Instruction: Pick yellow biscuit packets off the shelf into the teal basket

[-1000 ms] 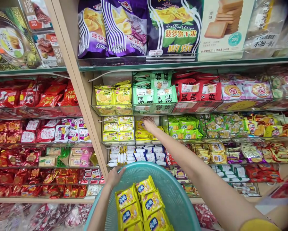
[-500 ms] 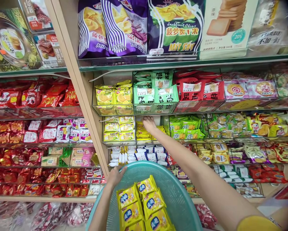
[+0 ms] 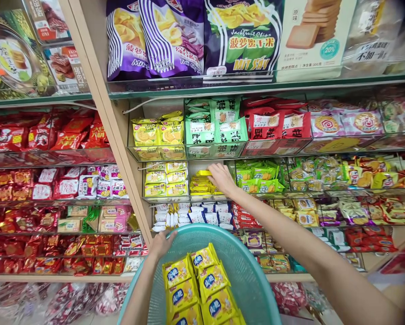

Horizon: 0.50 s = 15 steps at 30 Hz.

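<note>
My left hand [image 3: 162,244] grips the rim of a teal plastic basket [image 3: 256,275], its fingers curled over the edge. Inside the basket lie several yellow snack packets [image 3: 211,280] with blue labels, in two rows. My right hand [image 3: 222,179] reaches into a clear shelf bin, its fingers closed on a yellow snack packet [image 3: 203,173] that pokes out to the left of the fingertips. Beneath that hand, more flat yellow packets [image 3: 202,186] are stacked in the bin.
Left of the bin stand yellow-green packets [image 3: 166,180]; to its right, bright green packets [image 3: 258,176]. Green bags [image 3: 216,128] and red bags [image 3: 277,124] fill the bins above. A wooden upright [image 3: 104,113] divides the shelves. White-and-blue packets [image 3: 211,214] sit just beyond the basket.
My right hand has shifted to the right and a little lower within the bin, and a yellow packet now shows at its fingertips. My left hand stays on the basket rim.
</note>
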Available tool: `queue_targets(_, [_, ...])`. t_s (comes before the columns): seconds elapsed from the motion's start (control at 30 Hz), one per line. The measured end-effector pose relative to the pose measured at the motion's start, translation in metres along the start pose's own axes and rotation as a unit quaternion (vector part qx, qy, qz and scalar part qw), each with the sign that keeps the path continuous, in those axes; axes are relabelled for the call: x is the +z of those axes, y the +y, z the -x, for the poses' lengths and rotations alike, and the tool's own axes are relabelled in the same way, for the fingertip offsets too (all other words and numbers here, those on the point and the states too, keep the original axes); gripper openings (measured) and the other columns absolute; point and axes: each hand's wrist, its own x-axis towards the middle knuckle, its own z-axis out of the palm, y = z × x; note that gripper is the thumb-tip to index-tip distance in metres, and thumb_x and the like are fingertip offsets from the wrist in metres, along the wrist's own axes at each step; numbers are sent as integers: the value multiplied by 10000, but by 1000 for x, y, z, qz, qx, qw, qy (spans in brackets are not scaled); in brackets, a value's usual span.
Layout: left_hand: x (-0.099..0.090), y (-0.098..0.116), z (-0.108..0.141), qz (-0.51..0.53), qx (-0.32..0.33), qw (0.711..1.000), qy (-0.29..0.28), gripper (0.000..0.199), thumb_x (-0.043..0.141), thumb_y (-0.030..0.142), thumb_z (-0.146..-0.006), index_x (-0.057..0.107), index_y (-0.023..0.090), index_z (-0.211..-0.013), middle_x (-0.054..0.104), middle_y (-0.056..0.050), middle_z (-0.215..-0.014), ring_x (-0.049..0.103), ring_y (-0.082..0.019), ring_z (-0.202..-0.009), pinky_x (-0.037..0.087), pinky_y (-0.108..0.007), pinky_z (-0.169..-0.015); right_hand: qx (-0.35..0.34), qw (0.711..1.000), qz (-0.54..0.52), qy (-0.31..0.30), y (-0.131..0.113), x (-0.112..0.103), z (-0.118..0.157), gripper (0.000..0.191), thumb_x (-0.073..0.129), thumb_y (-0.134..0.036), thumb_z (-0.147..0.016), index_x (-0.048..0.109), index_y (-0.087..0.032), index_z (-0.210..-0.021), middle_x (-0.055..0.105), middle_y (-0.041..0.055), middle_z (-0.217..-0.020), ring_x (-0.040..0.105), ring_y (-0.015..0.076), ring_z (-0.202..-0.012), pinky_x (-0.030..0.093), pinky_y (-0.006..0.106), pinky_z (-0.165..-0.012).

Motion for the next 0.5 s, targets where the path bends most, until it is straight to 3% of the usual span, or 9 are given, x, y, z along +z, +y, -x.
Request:
queue_targets(0.07, [1, 2, -1, -2, 6, 1000, 1, 578, 340, 624, -793, 609, 206, -1086, 665, -128, -1077, 585, -311, -1050, 435, -367, -842, 13, 997, -61, 47, 3, -10, 24, 172, 474, -185, -843, 520, -178, -1008, 596, 80, -1008, 461, 237, -952, 334, 356, -797])
queue_targets(0.13, [2, 4, -3, 2, 15, 1000, 1, 566, 347, 614, -797, 604, 209, -1099, 654, -120, -1110, 576, -304, -1069, 430, -364, -858, 72, 979, -162, 98, 1, -17, 51, 153, 520, -243, -826, 528, -192, -970, 599, 69, -970, 467, 233, -923, 344, 360, -781])
queue_targets(0.2, [3, 6, -4, 5, 24, 1000, -2, 538, 356, 599, -802, 617, 211, -1068, 661, -114, -1097, 586, -294, -1056, 432, -349, -853, 168, 930, -304, 120, -6, -18, 79, 230, 595, -324, -776, 521, -201, -955, 596, 52, -916, 489, 213, -849, 372, 352, -748])
queue_targets(0.27, [4, 8, -5, 3, 27, 1000, -4, 522, 360, 597, -801, 627, 212, -1029, 676, -111, -1060, 602, -290, -1026, 438, -340, -838, 255, 831, -485, 98, -18, -16, 107, 388, 652, -380, -721, 482, -220, -1030, 590, 19, -867, 519, 180, -776, 411, 330, -710])
queue_targets(0.37, [6, 9, -6, -2, 19, 1000, -4, 544, 359, 618, -791, 621, 212, -1040, 672, -113, -1070, 599, -293, -1031, 435, -341, -840, 325, 650, -687, -5, -40, -10, 143, 608, 684, -384, -695, 369, -285, -1206, 598, -20, -861, 573, 151, -765, 457, 311, -713])
queue_targets(0.43, [7, 9, -6, -3, 14, 1000, -4, 567, 356, 631, -786, 612, 210, -1064, 663, -112, -1092, 590, -291, -1048, 433, -335, -842, 359, 562, -743, -62, -52, -6, 160, 680, 694, -364, -695, 323, -315, -1263, 613, -23, -883, 598, 146, -803, 473, 305, -735])
queue_targets(0.5, [8, 9, -6, -4, 17, 1000, -3, 582, 347, 637, -786, 607, 207, -1081, 657, -112, -1109, 585, -286, -1057, 434, -326, -837, 385, 497, -772, -97, -61, -4, 172, 709, 704, -341, -692, 312, -330, -1282, 630, -16, -931, 612, 143, -847, 483, 292, -745])
